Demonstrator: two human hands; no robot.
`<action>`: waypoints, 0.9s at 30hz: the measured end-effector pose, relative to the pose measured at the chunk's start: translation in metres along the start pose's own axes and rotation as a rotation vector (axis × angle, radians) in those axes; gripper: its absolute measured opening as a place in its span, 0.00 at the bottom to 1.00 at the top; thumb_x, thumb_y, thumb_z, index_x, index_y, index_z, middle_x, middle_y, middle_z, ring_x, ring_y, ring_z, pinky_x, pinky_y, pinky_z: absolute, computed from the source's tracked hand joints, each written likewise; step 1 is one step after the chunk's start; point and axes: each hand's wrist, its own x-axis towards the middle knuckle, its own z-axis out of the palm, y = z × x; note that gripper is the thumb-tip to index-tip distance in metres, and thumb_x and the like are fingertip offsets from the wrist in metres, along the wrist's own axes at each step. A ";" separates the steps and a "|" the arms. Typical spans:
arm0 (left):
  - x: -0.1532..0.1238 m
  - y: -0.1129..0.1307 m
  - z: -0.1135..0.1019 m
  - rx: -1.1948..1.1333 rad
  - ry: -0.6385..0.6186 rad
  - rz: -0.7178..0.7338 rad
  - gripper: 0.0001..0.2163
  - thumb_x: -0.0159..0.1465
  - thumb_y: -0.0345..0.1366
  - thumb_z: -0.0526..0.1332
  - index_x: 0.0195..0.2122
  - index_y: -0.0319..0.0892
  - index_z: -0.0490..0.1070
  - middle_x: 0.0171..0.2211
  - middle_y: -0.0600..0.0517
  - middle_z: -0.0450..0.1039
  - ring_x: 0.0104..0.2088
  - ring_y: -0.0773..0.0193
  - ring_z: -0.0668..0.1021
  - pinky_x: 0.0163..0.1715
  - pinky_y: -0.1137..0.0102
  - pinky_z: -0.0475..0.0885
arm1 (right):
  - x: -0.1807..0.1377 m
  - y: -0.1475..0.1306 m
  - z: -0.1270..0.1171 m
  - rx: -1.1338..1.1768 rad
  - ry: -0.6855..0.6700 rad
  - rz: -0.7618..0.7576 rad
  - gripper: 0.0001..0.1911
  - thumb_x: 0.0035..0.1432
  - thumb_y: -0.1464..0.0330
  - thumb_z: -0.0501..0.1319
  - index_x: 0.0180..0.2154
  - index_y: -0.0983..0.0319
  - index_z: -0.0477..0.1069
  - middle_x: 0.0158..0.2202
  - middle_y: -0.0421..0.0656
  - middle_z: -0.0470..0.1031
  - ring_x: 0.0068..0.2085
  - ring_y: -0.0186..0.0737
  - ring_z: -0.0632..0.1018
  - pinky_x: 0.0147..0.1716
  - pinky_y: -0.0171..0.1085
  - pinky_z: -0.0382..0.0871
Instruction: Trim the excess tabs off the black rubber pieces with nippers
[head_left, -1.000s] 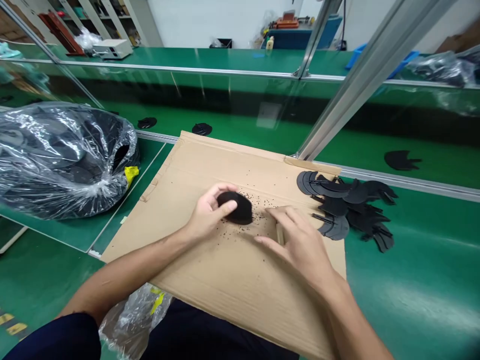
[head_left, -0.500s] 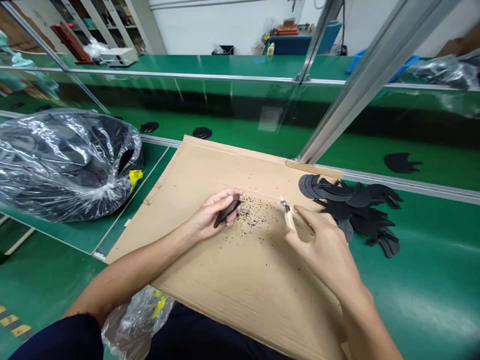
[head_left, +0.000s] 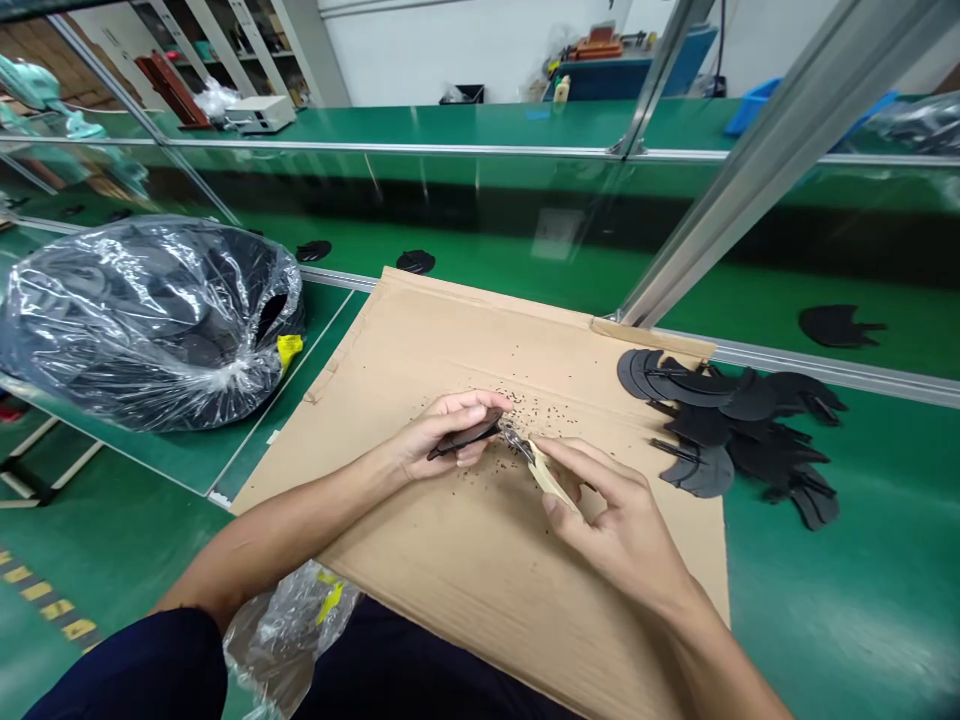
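My left hand (head_left: 450,435) is closed round a flat black plastic part (head_left: 474,432) with a rounded edge, held tilted above the cardboard sheet (head_left: 450,330). In my right hand (head_left: 611,510) is a pair of cutting pliers (head_left: 546,478) with cream handles. The pliers' metal jaws meet the right edge of the black part; whether they are closed on it I cannot make out. Small black scraps (head_left: 536,408) are scattered on the cardboard under and behind both hands.
A heap of similar black parts (head_left: 727,410) lies at the right, partly on the cardboard. A clear plastic bag full of dark parts (head_left: 157,320) sits at the left. A slanting metal post (head_left: 720,215) rises behind the heap. Another plastic bag (head_left: 289,640) hangs below the cardboard.
My right hand has moved left, bringing the pliers from apart to the edge of the black part. In my left hand the part has turned flatter. The whole view has shifted slightly.
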 end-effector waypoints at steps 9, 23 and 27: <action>0.000 0.001 0.000 -0.018 -0.010 -0.023 0.18 0.55 0.43 0.75 0.43 0.39 0.77 0.24 0.56 0.70 0.15 0.78 0.63 0.15 0.79 0.58 | 0.001 -0.003 -0.003 0.010 0.008 -0.016 0.20 0.60 0.72 0.61 0.53 0.57 0.77 0.38 0.44 0.79 0.33 0.38 0.77 0.33 0.37 0.76; -0.001 0.001 0.000 -0.004 -0.030 -0.012 0.18 0.55 0.43 0.74 0.43 0.39 0.78 0.26 0.55 0.71 0.15 0.79 0.63 0.15 0.79 0.60 | -0.001 -0.002 -0.004 -0.021 -0.002 0.014 0.18 0.63 0.69 0.62 0.54 0.57 0.77 0.39 0.45 0.80 0.35 0.39 0.78 0.34 0.38 0.76; -0.001 0.002 0.001 0.008 -0.015 -0.027 0.19 0.55 0.43 0.74 0.42 0.38 0.77 0.25 0.56 0.71 0.15 0.79 0.62 0.15 0.78 0.61 | 0.000 -0.004 -0.005 -0.020 -0.014 0.000 0.18 0.64 0.68 0.62 0.55 0.56 0.77 0.41 0.46 0.81 0.38 0.42 0.80 0.36 0.39 0.77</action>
